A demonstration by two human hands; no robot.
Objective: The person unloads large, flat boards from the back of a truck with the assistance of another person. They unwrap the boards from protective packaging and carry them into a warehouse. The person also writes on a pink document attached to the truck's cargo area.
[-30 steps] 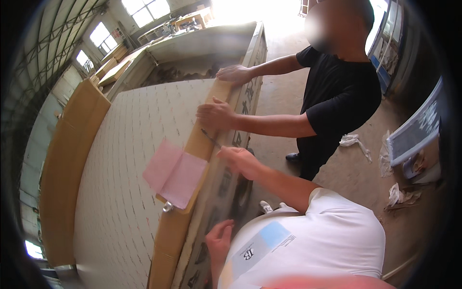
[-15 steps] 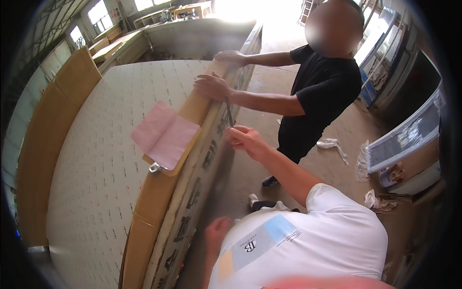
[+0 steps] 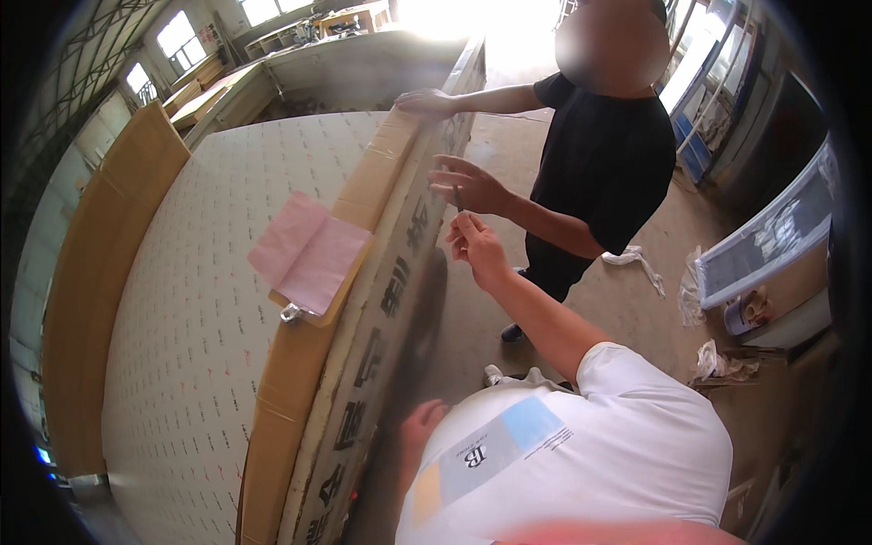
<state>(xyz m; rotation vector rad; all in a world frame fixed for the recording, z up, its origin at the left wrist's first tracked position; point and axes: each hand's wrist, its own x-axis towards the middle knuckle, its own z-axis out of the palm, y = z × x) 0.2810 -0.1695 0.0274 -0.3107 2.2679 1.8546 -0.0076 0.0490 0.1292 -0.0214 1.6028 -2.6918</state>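
My right hand (image 3: 478,247) is closed in a pinch on a slim dark pen (image 3: 458,201), held upright beside the long panel side. Close above it hovers a co-worker's hand (image 3: 472,186), its fingers near the pen's upper end; whether they touch it I cannot tell. My left hand (image 3: 421,425) hangs low by my shirt, blurred and partly hidden, with nothing visible in it. A clipboard (image 3: 343,304) with a metal clip and pink sheets (image 3: 313,254) lies on the cardboard strip (image 3: 300,359) along the stack's edge.
The large white film-covered panel (image 3: 200,300) fills the left, with another cardboard strip (image 3: 100,300) on its far edge. A co-worker in black (image 3: 609,173) stands ahead, one hand on the near strip. A framed panel (image 3: 772,232) leans at right, near plastic scraps (image 3: 722,361).
The co-worker has lifted one hand off the cardboard and brought it to the pen. My right hand has moved slightly right and upward, still with the pen.
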